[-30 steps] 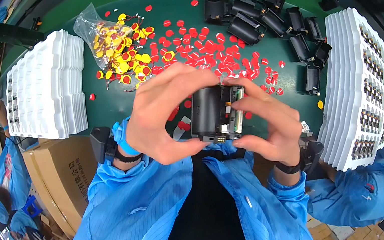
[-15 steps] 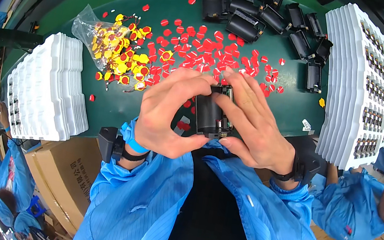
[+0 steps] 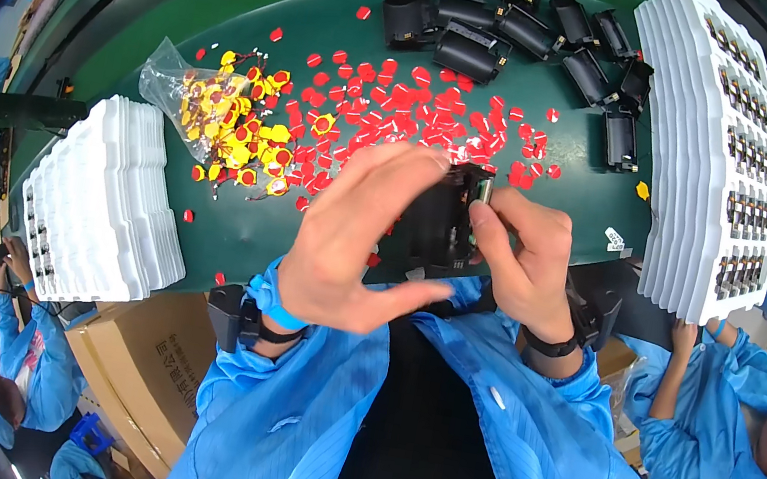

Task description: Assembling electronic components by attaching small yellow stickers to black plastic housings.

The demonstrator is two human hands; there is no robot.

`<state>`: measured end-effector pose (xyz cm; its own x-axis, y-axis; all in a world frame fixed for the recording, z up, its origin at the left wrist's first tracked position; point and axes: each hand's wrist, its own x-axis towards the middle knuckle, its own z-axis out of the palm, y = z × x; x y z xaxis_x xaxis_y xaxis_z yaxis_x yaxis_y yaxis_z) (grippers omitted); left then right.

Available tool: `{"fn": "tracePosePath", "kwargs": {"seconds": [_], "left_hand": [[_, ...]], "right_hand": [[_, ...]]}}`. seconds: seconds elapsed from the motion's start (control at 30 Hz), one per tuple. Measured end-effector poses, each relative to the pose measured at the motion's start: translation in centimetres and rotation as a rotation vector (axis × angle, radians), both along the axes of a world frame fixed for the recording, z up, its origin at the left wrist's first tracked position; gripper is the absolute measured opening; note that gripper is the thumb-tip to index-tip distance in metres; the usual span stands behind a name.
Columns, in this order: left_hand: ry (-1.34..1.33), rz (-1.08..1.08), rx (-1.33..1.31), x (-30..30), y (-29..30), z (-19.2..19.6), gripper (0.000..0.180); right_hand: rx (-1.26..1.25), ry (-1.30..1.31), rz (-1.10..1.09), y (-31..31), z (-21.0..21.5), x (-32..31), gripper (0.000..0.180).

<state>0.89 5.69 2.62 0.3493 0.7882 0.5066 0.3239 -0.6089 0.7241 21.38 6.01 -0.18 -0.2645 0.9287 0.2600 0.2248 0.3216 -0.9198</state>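
Note:
A black plastic housing [image 3: 438, 218], slightly blurred, is held over the near middle of the table. A narrow green and silvery part [image 3: 484, 191] shows along its right side. My left hand [image 3: 347, 244] reaches around the housing from the left, fingertips at its far end and thumb stretched out below its near end. Curled in from the right, my right hand [image 3: 531, 254] presses thumb and index finger against the green and silvery edge. Beyond both hands lie many round red stickers [image 3: 425, 115] scattered over the green tabletop.
Yellow parts with wires [image 3: 240, 129] spill from a clear plastic bag [image 3: 165, 79]. Several black housings [image 3: 471, 51] lie at the far right. Stacked white trays stand left [image 3: 110, 204] and right [image 3: 671, 156]. A cardboard box [image 3: 144, 367] sits lower left; co-workers in blue [image 3: 707, 426] are on both sides.
My right hand has drawn back from over the housing to its right edge, fingers now curled. The housing has shifted slightly right, and my left thumb has moved off its near end. The view has shifted.

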Motion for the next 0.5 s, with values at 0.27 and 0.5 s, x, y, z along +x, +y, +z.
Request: {"fn": "tracePosePath", "kwargs": {"seconds": [0.27, 0.5], "left_hand": [[-0.114, 0.101, -0.378, 1.0, -0.1, -1.4, 0.038], [-0.147, 0.155, -0.420, 1.2, -0.4, -1.9, 0.027]], "right_hand": [[0.128, -0.102, 0.049, -0.5, 0.6, 0.1, 0.009], [0.153, -0.114, 0.067, -0.8, 1.0, -0.4, 0.009]]}}
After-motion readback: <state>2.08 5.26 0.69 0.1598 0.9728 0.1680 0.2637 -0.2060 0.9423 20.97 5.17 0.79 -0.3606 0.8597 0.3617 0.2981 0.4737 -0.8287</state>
